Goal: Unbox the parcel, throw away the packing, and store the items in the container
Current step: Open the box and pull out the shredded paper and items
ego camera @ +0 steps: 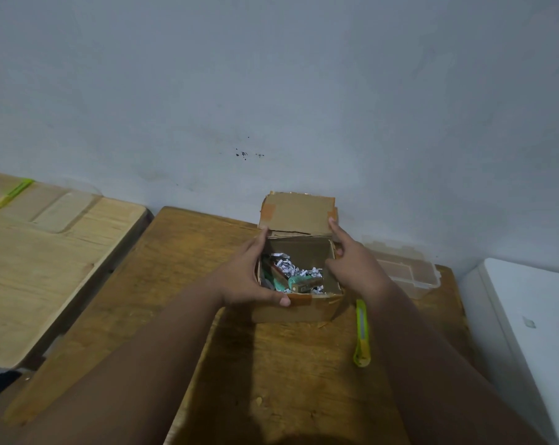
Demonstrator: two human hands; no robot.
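A small cardboard parcel [296, 311] stands open on the brown wooden table [239, 364], its back flap [299, 215] folded up against the wall. Inside lie white shredded paper [288, 268] and small items, among them a green and brown one [304, 282]. My left hand [249, 277] grips the parcel's left wall, thumb on the front rim. My right hand [352, 261] rests on the right wall, forefinger touching the raised flap, thumb inside the rim. A clear plastic container [406, 271] with compartments sits just right of the parcel, partly hidden by my right forearm.
A yellow-green utility knife [362, 332] lies on the table right of the parcel. A lighter wooden table [47, 252] stands to the left with a green tool [10, 194] on it. A white surface [535, 332] borders the right side. The wall is close behind.
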